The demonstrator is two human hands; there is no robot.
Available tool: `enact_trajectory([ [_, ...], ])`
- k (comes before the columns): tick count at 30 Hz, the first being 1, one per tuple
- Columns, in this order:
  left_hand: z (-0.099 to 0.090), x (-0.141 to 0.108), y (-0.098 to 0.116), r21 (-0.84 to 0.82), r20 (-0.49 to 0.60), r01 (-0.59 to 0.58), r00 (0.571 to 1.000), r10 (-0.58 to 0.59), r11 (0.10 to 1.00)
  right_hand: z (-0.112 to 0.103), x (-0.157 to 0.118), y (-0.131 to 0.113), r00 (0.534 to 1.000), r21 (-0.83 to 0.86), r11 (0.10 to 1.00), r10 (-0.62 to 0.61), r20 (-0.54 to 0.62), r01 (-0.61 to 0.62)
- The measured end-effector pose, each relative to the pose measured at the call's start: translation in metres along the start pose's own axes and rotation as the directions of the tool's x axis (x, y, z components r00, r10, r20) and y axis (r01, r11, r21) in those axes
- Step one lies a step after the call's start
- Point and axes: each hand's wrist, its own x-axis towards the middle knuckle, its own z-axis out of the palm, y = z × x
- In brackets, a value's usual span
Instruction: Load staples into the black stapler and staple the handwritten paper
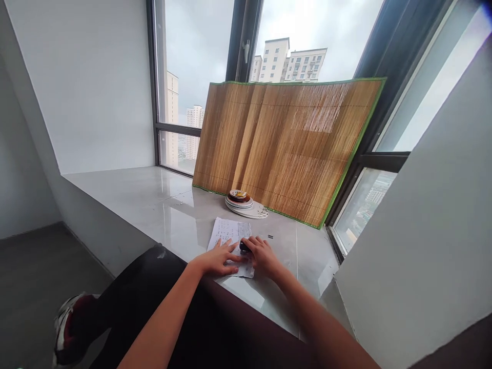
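Printed and handwritten paper sheets lie on the glossy tiled sill in front of me. My left hand rests flat on them with its fingers spread. At the right edge of the paper, my right hand is closed around a small black stapler, mostly hidden under the fingers. Just beyond my right hand, small dark strips, which look like staples, lie on the tile.
Farther back stands a stack of plates with a small dish on top, beside a white oval plate. A green-edged bamboo mat leans against the window. My bent knee is by the sill's front edge.
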Motion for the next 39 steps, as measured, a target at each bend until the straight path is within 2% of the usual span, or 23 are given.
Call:
enact_trajectory([
  [4, -0.002, -0.003, -0.002, -0.002, 0.011, -0.004, 1.000, 0.004, 1.000, -0.016, -0.009, 0.025, 0.998, 0.098, 0.993, 0.065, -0.002, -0.064],
  [8, -0.001, -0.003, -0.008, -0.007, -0.038, -0.006, 0.999, 0.006, 1.000, -0.028, -0.018, 0.039, 0.975, 0.041, 0.975, 0.221, -0.035, -0.220],
  [10, 0.001, -0.002, -0.011, 0.002, -0.078, -0.010, 0.997, 0.010, 1.000, -0.032, -0.017, 0.038, 0.936, 0.021, 0.945, 0.326, -0.133, -0.326],
  [12, 0.002, 0.001, -0.012, 0.027, -0.115, -0.033, 0.993, 0.036, 0.999, -0.034, -0.012, 0.032, 0.873, 0.054, 0.916, 0.396, -0.285, -0.398],
  [14, 0.000, 0.003, -0.011, 0.060, -0.181, -0.052, 0.982, 0.062, 0.997, -0.030, -0.001, 0.021, 0.830, 0.121, 0.914, 0.402, -0.386, -0.387],
  [15, -0.002, 0.003, -0.010, 0.075, -0.244, -0.041, 0.968, 0.058, 0.996, -0.025, 0.007, 0.014, 0.833, 0.158, 0.921, 0.390, -0.392, -0.356],
  [17, -0.007, 0.002, -0.009, 0.087, -0.428, 0.043, 0.904, -0.001, 0.995, -0.010, 0.025, -0.002, 0.869, 0.236, 0.926, 0.361, -0.337, -0.293],
  [20, -0.013, -0.001, -0.011, 0.017, -0.687, 0.214, 0.712, -0.144, 0.977, 0.015, 0.054, -0.026, 0.912, 0.271, 0.920, 0.347, -0.220, -0.284],
  [22, -0.015, -0.004, -0.014, -0.053, -0.765, 0.260, 0.610, -0.207, 0.964, 0.027, 0.070, -0.039, 0.927, 0.231, 0.927, 0.336, -0.168, -0.295],
  [23, -0.015, -0.004, -0.015, -0.076, -0.779, 0.265, 0.586, -0.223, 0.961, 0.030, 0.075, -0.043, 0.932, 0.216, 0.930, 0.331, -0.145, -0.297],
  [25, -0.013, -0.004, -0.017, -0.092, -0.781, 0.263, 0.580, -0.234, 0.960, 0.033, 0.079, -0.049, 0.945, 0.228, 0.931, 0.313, -0.094, -0.286],
  [28, -0.010, -0.002, -0.016, -0.093, -0.775, 0.256, 0.588, -0.231, 0.962, 0.034, 0.064, -0.048, 0.955, 0.305, 0.913, 0.294, -0.035, -0.270],
  [32, -0.009, -0.001, -0.015, -0.145, -0.784, 0.211, 0.571, -0.243, 0.967, 0.029, 0.013, -0.032, 0.943, 0.369, 0.881, 0.330, -0.034, -0.295],
  [36, -0.008, 0.000, -0.016, -0.174, -0.784, 0.177, 0.570, -0.245, 0.969, 0.015, -0.043, 0.001, 0.931, 0.433, 0.849, 0.360, -0.055, -0.303],
  [39, -0.009, 0.000, -0.014, -0.187, -0.777, 0.158, 0.579, -0.245, 0.969, 0.000, -0.065, 0.034, 0.904, 0.528, 0.782, 0.423, -0.057, -0.332],
])
